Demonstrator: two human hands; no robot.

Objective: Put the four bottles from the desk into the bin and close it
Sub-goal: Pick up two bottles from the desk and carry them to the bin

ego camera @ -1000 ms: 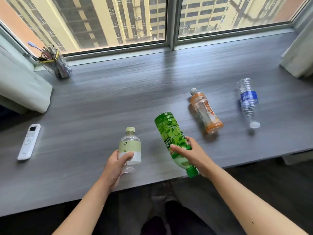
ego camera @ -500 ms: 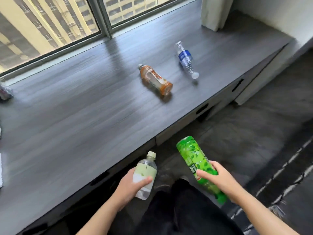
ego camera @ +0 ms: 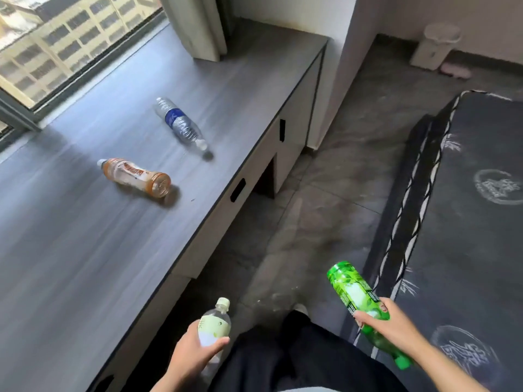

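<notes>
My left hand (ego camera: pixel 194 355) grips a small clear bottle with a pale green label (ego camera: pixel 215 326), held upright below the desk's front edge. My right hand (ego camera: pixel 392 323) holds a big green bottle (ego camera: pixel 356 295) around its middle, base up and cap pointing down, over the floor beside the bed. An orange bottle (ego camera: pixel 135 176) and a clear bottle with a blue label (ego camera: pixel 181 123) lie on their sides on the grey desk (ego camera: pixel 70 250). A white bin (ego camera: pixel 433 46) stands on the floor at the far right, by the wall.
A dark mattress (ego camera: pixel 467 222) fills the right side. Grey tiled floor (ego camera: pixel 325 193) runs between the desk and the mattress toward the bin. A curtain (ego camera: pixel 198 26) hangs at the desk's far end. A pink object (ego camera: pixel 455 70) lies on the floor next to the bin.
Both hands have lifted their bottles off the desk and carried them over the floor. The view has swung right, away from the window, bringing the bed and the bin into sight.
</notes>
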